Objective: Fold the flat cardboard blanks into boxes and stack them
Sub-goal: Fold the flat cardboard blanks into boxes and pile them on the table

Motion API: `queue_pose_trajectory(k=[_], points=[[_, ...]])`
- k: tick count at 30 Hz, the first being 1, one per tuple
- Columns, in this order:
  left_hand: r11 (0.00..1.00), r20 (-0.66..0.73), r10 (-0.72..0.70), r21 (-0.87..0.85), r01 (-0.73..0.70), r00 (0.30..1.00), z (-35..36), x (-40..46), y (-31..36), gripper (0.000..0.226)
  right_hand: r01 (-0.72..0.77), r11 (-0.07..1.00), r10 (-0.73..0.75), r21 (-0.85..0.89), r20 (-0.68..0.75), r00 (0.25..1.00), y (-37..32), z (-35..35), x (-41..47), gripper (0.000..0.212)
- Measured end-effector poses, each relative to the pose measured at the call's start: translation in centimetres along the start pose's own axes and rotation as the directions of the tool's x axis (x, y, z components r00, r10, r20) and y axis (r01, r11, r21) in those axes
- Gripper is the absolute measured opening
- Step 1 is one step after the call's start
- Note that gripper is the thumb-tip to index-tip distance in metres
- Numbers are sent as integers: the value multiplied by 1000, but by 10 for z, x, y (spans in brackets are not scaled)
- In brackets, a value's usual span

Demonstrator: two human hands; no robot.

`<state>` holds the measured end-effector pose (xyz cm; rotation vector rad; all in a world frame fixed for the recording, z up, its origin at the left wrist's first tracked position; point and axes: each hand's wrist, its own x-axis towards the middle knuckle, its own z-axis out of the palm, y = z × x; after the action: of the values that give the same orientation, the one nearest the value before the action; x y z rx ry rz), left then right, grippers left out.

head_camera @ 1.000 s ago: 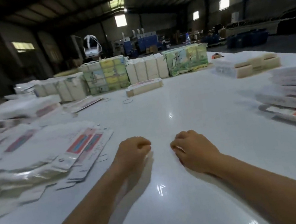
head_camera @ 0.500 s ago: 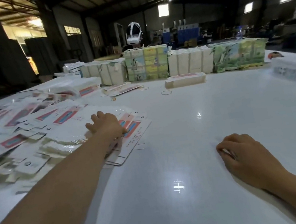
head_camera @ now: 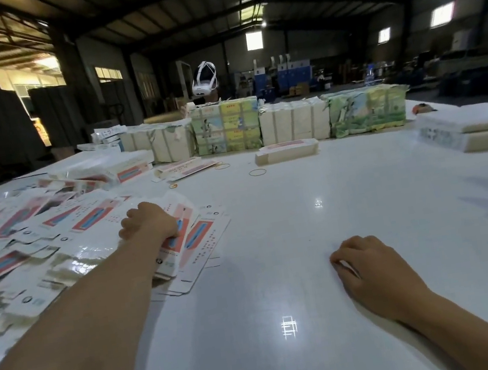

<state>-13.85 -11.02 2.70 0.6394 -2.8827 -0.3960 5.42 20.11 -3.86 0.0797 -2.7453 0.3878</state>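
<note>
- Table (head_camera: 276, 243): large, white, glossy; ceiling lights reflect on it. Warehouse interior behind, dim.
- Left hand (head_camera: 150, 221): arm reaches out to the left, hand sits on the near-right edge of the spread of blanks; fingers curled round the top blank's edge, gripping it. That blank (head_camera: 184, 225) tilts up at the hand.
- Right hand (head_camera: 372, 270): rests on bare table, front right, fingers curled under, holds nothing visible; well apart from the blanks.
- Flat blanks (head_camera: 53, 232): loose overlapping heap, left side of table; white w/ red-and-blue printed panels, some shiny w/ glare. Several slip out toward table centre beside the left forearm.
- Folded boxes, left rear (head_camera: 107, 170): small pile, white w/ red/blue print, behind the blanks.
- Single box (head_camera: 286, 150): long, lies flat, centre rear, alone on table.
- Rubber bands (head_camera: 257, 172): a few thin loops on table, between single box and blanks.
- Wrapped bundles, back row (head_camera: 291, 125): white bundles and colour-printed ones (head_camera: 226, 127), side by side along far edge, touching.
- Stack, right rear (head_camera: 471, 128): white flat packs, layered.
- Far right edge: blurred items, cannot tell what.
- White headset (head_camera: 204, 80): behind the back row, on a person mostly hidden by bundles.
- Water bottle (head_camera: 369, 74): far back, right of centre.
</note>
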Motion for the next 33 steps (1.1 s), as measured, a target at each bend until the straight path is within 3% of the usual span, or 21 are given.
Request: queue_pose_trajectory(k=[3, 5, 8, 10, 11, 13, 14, 15, 16, 18, 20, 24, 26, 28, 31, 33], points=[[991, -151, 127, 62, -119, 980, -2, -10, 1, 60, 1, 1000, -1, -20, 8, 1000, 1, 0, 0, 28], [984, -164, 173, 61, -165, 971, -12, -19, 5, 51, 7, 1000, -7, -16, 31, 1000, 0, 0, 0, 29], [900, -85, 352, -242, -362, 932, -30, -38, 23, 21, -37, 996, 33, 79, 46, 998, 1, -2, 1, 30], [758, -13, 504, -472, -450, 863, -33, -63, 37, 8, -142, 916, 157, 376, -9, 988, 0, -8, 2, 24], [702, 27, 577, -527, -479, 816, -31, -79, 41, 4, -198, 783, 259, 589, -20, 966, -2, -12, 3, 21], [614, 94, 709, -570, -546, 699, -22, -111, 46, 4, -296, 340, 459, 893, 117, 880, -4, -25, 6, 27], [581, 121, 757, -575, -576, 642, -16, -126, 47, 6, -336, 131, 491, 933, 233, 839, -4, -31, 7, 29], [562, 152, 786, -580, -590, 599, -10, -140, 48, 7, -366, -10, 488, 930, 324, 811, -3, -35, 6, 30], [554, 179, 800, -587, -591, 572, -3, -152, 49, 7, -379, -63, 462, 923, 363, 809, -3, -38, 4, 29], [532, 194, 816, -620, -576, 545, 7, -173, 50, 5, -355, -21, 437, 935, 328, 838, 0, -39, 0, 22], [509, 122, 826, -579, -637, 550, 15, -187, 49, 6, -319, 51, 451, 946, 264, 853, 2, -38, -4, 21], [482, 22, 873, -181, -857, 487, 22, -209, 51, 92, -295, 182, 380, 938, 210, 901, -5, -36, -7, 12], [464, -25, 883, -107, -879, 469, 26, -218, 54, 104, -276, 193, 338, 942, 200, 919, -9, -35, -8, 12], [427, -114, 889, -138, -894, 443, 25, -221, 54, 99, -274, 83, 297, 958, 238, 925, -10, -37, -9, 12], [338, -298, 881, -151, -929, 369, 19, -224, 53, 92, -294, -177, 158, 939, 322, 933, -7, -43, -10, 26], [282, -390, 866, -136, -950, 313, 15, -226, 51, 89, -285, -188, 90, 940, 305, 948, -4, -45, -12, 32]])
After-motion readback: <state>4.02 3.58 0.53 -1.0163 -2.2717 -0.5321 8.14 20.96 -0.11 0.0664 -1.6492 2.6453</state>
